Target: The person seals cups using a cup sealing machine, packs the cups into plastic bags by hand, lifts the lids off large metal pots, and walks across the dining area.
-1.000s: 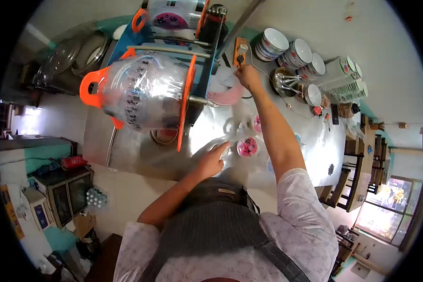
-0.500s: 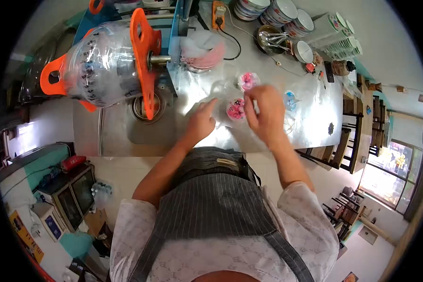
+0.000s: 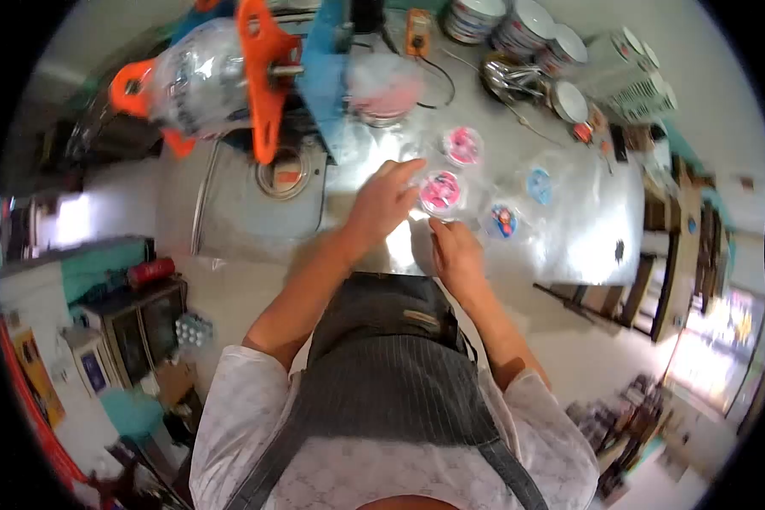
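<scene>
A clear cup with a pink patterned top (image 3: 442, 192) stands on the steel worktop between my hands. My left hand (image 3: 384, 202) is open at its left side, index finger stretched past it and thumb close to its rim. At the near edge of that cup, my right hand (image 3: 459, 255) is closed with its fingertips pinched; what they hold, if anything, cannot be made out. Just behind stands a second pink-topped cup (image 3: 462, 146). To the right are a round piece with a red and blue picture (image 3: 503, 221) and a light blue one (image 3: 539, 185).
A blue machine frame (image 3: 319, 81) with orange brackets (image 3: 266, 93) around a clear plastic roll (image 3: 197, 76) stands at the left. A pinkish stack (image 3: 384, 89) sits beside it. Bowls (image 3: 523, 30), a pan of spoons (image 3: 510, 78) and a power strip (image 3: 417, 32) line the back.
My right hand has come down and left to the near side of the pink-topped cup. My left hand has moved up and right towards it. The red and blue picture piece now shows.
</scene>
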Available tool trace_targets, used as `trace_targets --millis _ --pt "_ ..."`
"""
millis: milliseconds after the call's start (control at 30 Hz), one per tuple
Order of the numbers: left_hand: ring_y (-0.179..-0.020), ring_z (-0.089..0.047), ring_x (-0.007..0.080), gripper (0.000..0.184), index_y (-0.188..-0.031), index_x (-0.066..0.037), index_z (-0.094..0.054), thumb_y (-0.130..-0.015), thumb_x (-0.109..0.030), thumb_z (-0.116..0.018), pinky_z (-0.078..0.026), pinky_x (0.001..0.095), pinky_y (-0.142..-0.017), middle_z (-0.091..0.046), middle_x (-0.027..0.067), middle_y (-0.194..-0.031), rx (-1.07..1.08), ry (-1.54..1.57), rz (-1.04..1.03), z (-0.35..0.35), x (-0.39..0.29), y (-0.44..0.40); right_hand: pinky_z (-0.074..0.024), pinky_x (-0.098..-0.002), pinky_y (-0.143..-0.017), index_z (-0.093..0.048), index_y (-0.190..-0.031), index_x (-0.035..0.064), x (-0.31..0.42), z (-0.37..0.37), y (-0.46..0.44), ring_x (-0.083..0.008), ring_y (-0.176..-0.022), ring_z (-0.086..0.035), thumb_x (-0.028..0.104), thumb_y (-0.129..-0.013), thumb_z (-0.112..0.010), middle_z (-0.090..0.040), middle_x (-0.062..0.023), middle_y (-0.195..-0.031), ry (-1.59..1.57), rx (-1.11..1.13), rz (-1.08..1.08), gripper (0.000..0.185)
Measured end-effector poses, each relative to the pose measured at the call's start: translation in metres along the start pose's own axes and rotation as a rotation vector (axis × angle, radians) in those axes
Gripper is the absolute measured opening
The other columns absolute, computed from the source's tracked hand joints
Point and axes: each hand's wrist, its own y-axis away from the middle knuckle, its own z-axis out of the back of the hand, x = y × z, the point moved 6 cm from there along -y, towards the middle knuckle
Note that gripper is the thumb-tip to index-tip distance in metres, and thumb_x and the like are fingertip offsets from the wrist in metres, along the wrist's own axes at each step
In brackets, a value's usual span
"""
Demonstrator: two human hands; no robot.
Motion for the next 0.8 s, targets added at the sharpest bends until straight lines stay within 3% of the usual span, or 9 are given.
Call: trace_targets --millis 100,200,300,400,467,500,600,700,800 --pt "-0.087 -0.060 0.0310 0.053 -0.138 -0.007 -0.052 -0.085 -0.006 -0.061 -0.050 0.0366 -0.080 -0.055 0.0168 -0.121 -0.185 0.113 -0.146 0.008 -0.014 0.045 -0.0492 -0.0444 -0.064 -0.060 -0.106 0.0048 0.008 -0.001 0.025 -0.0372 -0.073 -0.059 0.009 -0.090 -0.065 -0.059 -0.0163 -0.086 -0.169 0.085 -0.034 0.017" --pt "-0.094 -0.060 0.0307 0.057 -0.140 -0.009 -0.047 -0.085 -0.005 -0.061 -0.051 0.0355 -0.082 -0.052 0.0159 -0.126 -0.212 0.124 0.077 0.018 -0.004 0.106 -0.0496 -0.0443 -0.061 -0.055 -0.093 0.0038 0.017 -0.033 0.045 -0.0387 -0.072 -0.061 0.011 -0.089 -0.070 -0.060 -0.0183 -0.085 -0.281 0.246 -0.103 0.017" --pt "-0.082 -0.058 0.0198 0.057 -0.142 -0.008 -0.047 -0.087 -0.001 -0.062 -0.051 0.0316 -0.077 -0.051 0.0160 -0.130 -0.239 0.021 0.157 0.027 0.022 0.165 -0.0500 -0.0451 -0.060 -0.052 -0.089 0.0040 0.047 -0.067 0.053 -0.0396 -0.069 -0.063 0.012 -0.087 -0.072 -0.061 -0.0182 -0.080 -0.393 0.425 -0.149 0.021" --pt "-0.088 -0.058 0.0234 0.055 -0.142 -0.008 -0.047 -0.089 -0.004 -0.061 -0.051 0.0338 -0.080 -0.050 0.0168 -0.131 -0.383 -0.122 0.030 0.048 0.051 0.229 -0.0496 -0.0443 -0.058 -0.053 -0.088 0.0048 0.099 -0.099 0.054 -0.0405 -0.068 -0.063 0.016 -0.087 -0.072 -0.062 -0.0179 -0.077 -0.399 0.521 0.112 0.022" --pt "-0.099 -0.059 0.0323 0.052 -0.138 -0.008 -0.050 -0.087 -0.004 -0.060 -0.050 0.0402 -0.084 -0.053 0.0159 -0.122 -0.451 -0.207 0.172 0.067 0.072 0.269 -0.0491 -0.0443 -0.057 -0.053 -0.088 0.0050 0.134 -0.120 0.050 -0.0402 -0.067 -0.062 0.017 -0.088 -0.071 -0.062 -0.0176 -0.077 -0.399 0.576 0.213 0.022" --pt "-0.099 -0.059 0.0323 0.052 -0.138 -0.008 -0.050 -0.087 -0.004 -0.060 -0.050 0.0402 -0.084 -0.053 0.0159 -0.122 -0.471 -0.214 0.163 0.076 0.078 0.287 -0.0490 -0.0446 -0.057 -0.054 -0.087 0.0050 0.156 -0.132 0.049 -0.0394 -0.067 -0.062 0.018 -0.088 -0.071 -0.062 -0.0170 -0.078 -0.426 0.624 0.316 0.022" --pt "-0.097 -0.058 0.0338 0.044 -0.130 -0.012 -0.059 -0.086 -0.003 -0.061 -0.049 0.0421 -0.084 -0.052 0.0152 -0.109 -0.459 -0.033 0.500 0.112 0.125 0.344 -0.0487 -0.0440 -0.058 -0.056 -0.087 0.0053 0.229 -0.172 0.041 -0.0370 -0.067 -0.063 0.020 -0.088 -0.071 -0.063 -0.0154 -0.077 -0.423 0.701 0.480 0.021" --pt "-0.091 -0.058 0.0325 0.041 -0.126 -0.014 -0.063 -0.086 -0.003 -0.062 -0.049 0.0413 -0.080 -0.052 0.0154 -0.107 -0.580 -0.233 0.354 0.166 0.175 0.402 -0.0500 -0.0453 -0.061 -0.057 -0.088 0.0041 0.316 -0.223 0.030 -0.0370 -0.071 -0.064 0.022 -0.091 -0.068 -0.063 -0.0153 -0.081 -0.406 0.761 0.579 0.021" --pt "-0.088 -0.060 0.0310 0.035 -0.120 -0.011 -0.066 -0.085 -0.005 -0.065 -0.049 0.0400 -0.077 -0.056 0.0138 -0.097 -0.629 -0.078 0.452 0.248 0.186 0.459 -0.0515 -0.0460 -0.067 -0.064 -0.096 0.0037 0.401 -0.287 0.033 -0.0379 -0.078 -0.065 0.022 -0.095 -0.062 -0.066 -0.0175 -0.088 -0.424 0.803 0.635 0.019"
